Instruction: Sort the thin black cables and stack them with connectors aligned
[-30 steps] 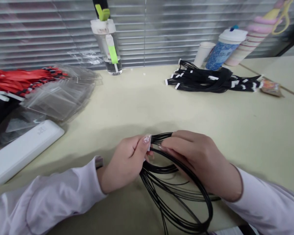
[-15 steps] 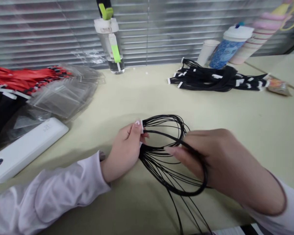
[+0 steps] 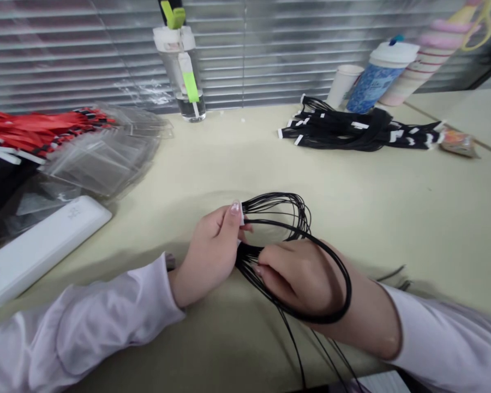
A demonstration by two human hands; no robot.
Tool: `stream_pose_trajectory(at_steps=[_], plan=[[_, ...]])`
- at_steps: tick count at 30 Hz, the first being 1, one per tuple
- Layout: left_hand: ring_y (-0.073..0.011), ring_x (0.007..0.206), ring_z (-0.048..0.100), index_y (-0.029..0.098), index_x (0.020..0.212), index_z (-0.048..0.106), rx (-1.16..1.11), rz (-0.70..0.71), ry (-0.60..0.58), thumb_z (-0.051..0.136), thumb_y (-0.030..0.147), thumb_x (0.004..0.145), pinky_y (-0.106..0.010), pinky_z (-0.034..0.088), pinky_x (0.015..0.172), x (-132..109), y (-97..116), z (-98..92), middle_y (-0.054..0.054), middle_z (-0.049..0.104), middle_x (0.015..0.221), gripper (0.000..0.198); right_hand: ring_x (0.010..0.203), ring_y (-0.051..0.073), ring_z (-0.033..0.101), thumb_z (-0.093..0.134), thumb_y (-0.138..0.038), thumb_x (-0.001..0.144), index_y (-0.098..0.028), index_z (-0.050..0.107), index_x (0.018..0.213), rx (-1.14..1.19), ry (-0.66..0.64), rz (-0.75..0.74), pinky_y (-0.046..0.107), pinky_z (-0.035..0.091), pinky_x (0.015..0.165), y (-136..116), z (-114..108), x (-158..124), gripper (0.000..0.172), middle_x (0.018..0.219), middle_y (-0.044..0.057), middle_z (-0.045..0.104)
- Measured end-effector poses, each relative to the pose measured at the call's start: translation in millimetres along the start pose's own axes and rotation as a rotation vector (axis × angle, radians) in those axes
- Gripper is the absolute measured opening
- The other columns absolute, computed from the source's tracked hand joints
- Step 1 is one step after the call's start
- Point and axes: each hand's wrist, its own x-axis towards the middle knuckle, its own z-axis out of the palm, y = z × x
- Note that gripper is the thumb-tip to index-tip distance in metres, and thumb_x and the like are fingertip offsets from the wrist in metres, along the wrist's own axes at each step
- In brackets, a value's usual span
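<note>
My left hand [image 3: 213, 254] pinches the white end pieces of a bundle of thin black wires [image 3: 298, 203], thumb on top. From there the wires fan out to the right in loops, and some loose ends trail down toward the table's near edge. My right hand [image 3: 298, 273] is inside the large black loop [image 3: 347, 278], which passes over its wrist side. Its thumb and forefinger close on the strands just right of my left hand. How many strands they grip is hidden.
At back right lies a pile of black wire bundles [image 3: 343, 131], beside a white cup [image 3: 343, 86] and a blue tumbler [image 3: 380, 76]. A clear bottle [image 3: 184, 82] stands by the blinds. Plastic bags [image 3: 102, 164], red ribbon-like strips [image 3: 36, 128] and a white power bank [image 3: 45, 248] lie left.
My right hand has moved left and through the large loop, from the loop's right side to the strands by my left hand. My left hand keeps its pinch.
</note>
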Motion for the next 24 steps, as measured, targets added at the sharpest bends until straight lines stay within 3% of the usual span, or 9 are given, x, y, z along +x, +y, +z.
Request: stream_pose_trajectory(at_steps=[9,16,19,22,24], plan=[[-0.0115,0.056,0.051,0.016,0.066,0.05,0.038,0.015,-0.01,0.033,0.042,0.087,-0.023,0.039,0.054,0,-1,-1.1,0.0,0.054,0.059,0.038,0.047,0.009,0.037,0.037,-0.02,0.082,-0.018,0.044,0.069,-0.057,0.064,-0.049,0.026,0.021,0.044,3,7,-3,0.015,0.057,-0.002,0.048],[-0.0108,0.057,0.052,0.015,0.066,0.049,0.026,0.015,0.003,0.036,0.04,0.087,-0.022,0.039,0.054,-1,0,0.0,0.0,0.056,0.062,0.034,0.037,0.008,0.023,0.038,-0.02,0.078,-0.019,0.045,0.069,-0.221,0.124,-0.024,0.025,0.011,0.039,6,17,-2,0.011,0.045,-0.004,0.04],[-0.0107,0.058,0.053,0.016,0.066,0.049,-0.003,-0.008,0.012,0.036,0.038,0.087,-0.022,0.04,0.055,0,-1,0.9,0.0,0.056,0.061,0.033,0.038,0.009,0.024,0.042,-0.018,0.075,-0.02,0.044,0.064,-0.33,0.084,-0.023,0.025,0.011,0.04,12,0,-7,0.011,0.044,-0.004,0.04],[-0.0108,0.059,0.054,0.016,0.067,0.049,-0.05,-0.048,0.03,0.037,0.038,0.087,-0.022,0.042,0.056,2,-2,0.8,0.0,0.058,0.063,0.033,0.035,0.008,0.027,0.05,-0.02,0.074,-0.02,0.049,0.06,-0.419,0.073,0.097,0.024,0.015,0.041,24,-32,-15,0.014,0.041,-0.003,0.04],[-0.0108,0.059,0.055,0.016,0.066,0.049,-0.07,-0.063,0.03,0.037,0.04,0.087,-0.022,0.042,0.055,2,-1,0.2,0.0,0.058,0.064,0.034,0.035,0.008,0.034,0.056,-0.026,0.074,-0.021,0.058,0.066,-0.394,0.269,0.177,0.024,0.021,0.041,33,-52,-20,0.009,0.04,-0.003,0.043]])
